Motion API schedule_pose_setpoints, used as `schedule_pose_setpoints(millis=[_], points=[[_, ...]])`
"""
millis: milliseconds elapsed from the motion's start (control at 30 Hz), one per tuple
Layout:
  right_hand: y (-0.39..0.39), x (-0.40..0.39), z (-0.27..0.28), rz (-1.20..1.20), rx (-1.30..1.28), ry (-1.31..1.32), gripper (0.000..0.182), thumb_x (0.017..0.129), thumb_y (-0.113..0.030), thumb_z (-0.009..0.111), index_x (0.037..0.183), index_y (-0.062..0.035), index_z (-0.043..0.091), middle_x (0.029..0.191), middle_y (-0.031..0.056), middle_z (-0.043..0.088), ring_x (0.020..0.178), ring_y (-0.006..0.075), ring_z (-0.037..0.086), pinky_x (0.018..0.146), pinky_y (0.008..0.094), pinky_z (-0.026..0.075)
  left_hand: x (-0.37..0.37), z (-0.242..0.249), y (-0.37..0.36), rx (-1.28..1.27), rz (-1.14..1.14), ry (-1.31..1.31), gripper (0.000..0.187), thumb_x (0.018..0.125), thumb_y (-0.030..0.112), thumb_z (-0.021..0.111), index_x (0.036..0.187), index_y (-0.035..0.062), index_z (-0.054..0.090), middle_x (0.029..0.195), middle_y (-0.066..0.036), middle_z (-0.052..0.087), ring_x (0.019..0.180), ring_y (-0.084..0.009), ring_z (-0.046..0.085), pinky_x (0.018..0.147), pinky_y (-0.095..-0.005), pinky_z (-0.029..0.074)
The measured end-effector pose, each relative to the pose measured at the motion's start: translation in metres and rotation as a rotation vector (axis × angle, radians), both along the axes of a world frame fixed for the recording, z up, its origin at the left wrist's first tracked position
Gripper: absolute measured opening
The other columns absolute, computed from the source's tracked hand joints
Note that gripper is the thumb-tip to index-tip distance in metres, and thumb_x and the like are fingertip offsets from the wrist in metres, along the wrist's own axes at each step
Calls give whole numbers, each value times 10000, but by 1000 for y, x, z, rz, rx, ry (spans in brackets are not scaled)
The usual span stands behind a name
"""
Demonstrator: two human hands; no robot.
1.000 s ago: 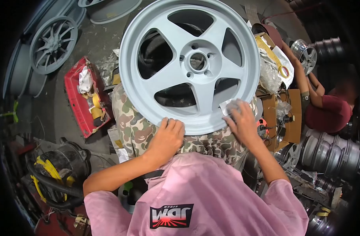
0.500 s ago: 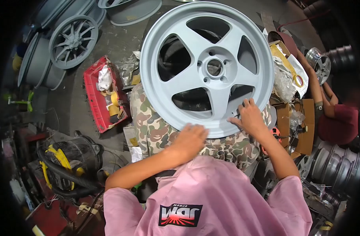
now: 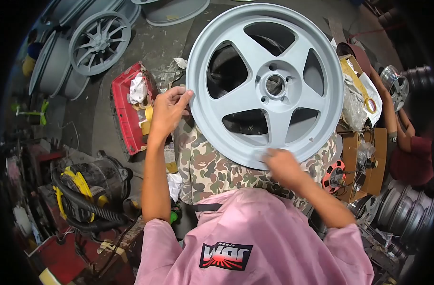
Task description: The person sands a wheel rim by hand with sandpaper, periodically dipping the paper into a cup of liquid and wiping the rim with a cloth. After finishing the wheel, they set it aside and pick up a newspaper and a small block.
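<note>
A large grey five-spoke wheel rim (image 3: 280, 124) rests face up on a camouflage cloth (image 3: 202, 164) over the lap. My left hand (image 3: 170, 110) grips the rim's left edge, thumb on the lip and fingers partly hidden beneath it. At the lower lip is my right hand (image 3: 284, 166), its fingers curled and smeared by motion. Whether anything sits between those fingers cannot be made out. A small round mark shows on the lower right of the rim.
Left of the rim lies a red tray (image 3: 122, 111) with paper and tape. A black and yellow vacuum (image 3: 91, 185) stands at lower left. To the right are an open cardboard box (image 3: 376, 161), yellow tape (image 3: 370, 105) and another person's arm (image 3: 387, 99). More grey wheels (image 3: 99, 43) lie at upper left.
My left hand has moved from the rim's bottom up to its left edge and taken hold there. My right hand has moved down and left along the lower lip. The rim appears further right in view.
</note>
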State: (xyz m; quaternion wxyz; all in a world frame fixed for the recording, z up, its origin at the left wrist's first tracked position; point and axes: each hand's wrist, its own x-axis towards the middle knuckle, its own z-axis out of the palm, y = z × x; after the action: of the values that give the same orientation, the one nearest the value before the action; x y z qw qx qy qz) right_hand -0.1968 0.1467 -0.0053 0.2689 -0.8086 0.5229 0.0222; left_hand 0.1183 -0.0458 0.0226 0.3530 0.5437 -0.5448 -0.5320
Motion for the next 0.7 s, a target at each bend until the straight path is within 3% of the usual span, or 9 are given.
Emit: schedule_pose_setpoints(millis=[33,133,200,233,333,400,500,633,700], points=[[-25,41,23,-24,102,-32,292,808,-8,680,1099,-11,697,1064,228,673,1048,391,669,911,503,538,-1,-1,1,11,-1,-7,246,1009,190,701,1097,-37,729,876,-26,729,722,-67,636,634,-242,549],[-97,106,6,-173,-258,-445,257,927,-148,694,1127,5,743,860,208,707,774,397,692,734,487,556,-1,-1,4,19,12,8,250,1015,216,705,1066,-27,741,859,-12,711,733,-55,623,646,-230,559],[-137,118,45,-554,414,-1255,188,937,-75,647,1065,24,743,711,137,657,723,382,667,733,455,547,4,-7,4,35,-6,116,242,1014,218,709,1051,-18,744,850,-12,713,727,-59,633,649,-235,568],[-140,102,78,-447,195,-826,221,945,-63,632,1121,16,739,881,172,695,824,372,680,762,418,550,5,-5,4,45,-18,126,253,1014,223,713,1042,-26,744,844,-21,717,718,-68,650,660,-244,584],[-92,68,52,-136,-148,-505,250,914,-43,642,1140,4,738,1015,195,678,910,369,674,811,421,555,13,-7,4,155,-58,127,275,1017,224,710,1031,-48,739,860,-44,728,724,-85,673,677,-256,600],[-42,45,26,-60,-176,-472,293,871,-39,652,1150,-38,739,862,147,586,820,340,617,725,440,510,14,-11,7,165,-40,160,285,1020,225,706,1048,-57,738,864,-55,728,733,-97,680,688,-260,607],[-13,60,11,-160,-239,-540,377,814,-11,673,1187,-31,722,886,155,580,823,352,610,731,459,513,12,-10,15,200,-8,199,295,1025,222,699,1086,-63,740,875,-76,733,746,-119,693,708,-268,616],[-85,133,4,-219,-432,-698,308,854,-26,681,1159,21,678,979,207,592,877,412,622,788,490,520,13,-3,27,234,38,237,454,1069,348,613,1185,-83,696,1030,-132,747,861,-186,733,799,-313,628],[-160,158,16,-382,-631,-698,212,868,-59,711,1066,14,733,885,211,632,823,378,657,691,459,505,15,3,33,263,63,309,573,1101,420,523,1256,-119,643,1126,-175,737,950,-219,737,865,-348,621]])
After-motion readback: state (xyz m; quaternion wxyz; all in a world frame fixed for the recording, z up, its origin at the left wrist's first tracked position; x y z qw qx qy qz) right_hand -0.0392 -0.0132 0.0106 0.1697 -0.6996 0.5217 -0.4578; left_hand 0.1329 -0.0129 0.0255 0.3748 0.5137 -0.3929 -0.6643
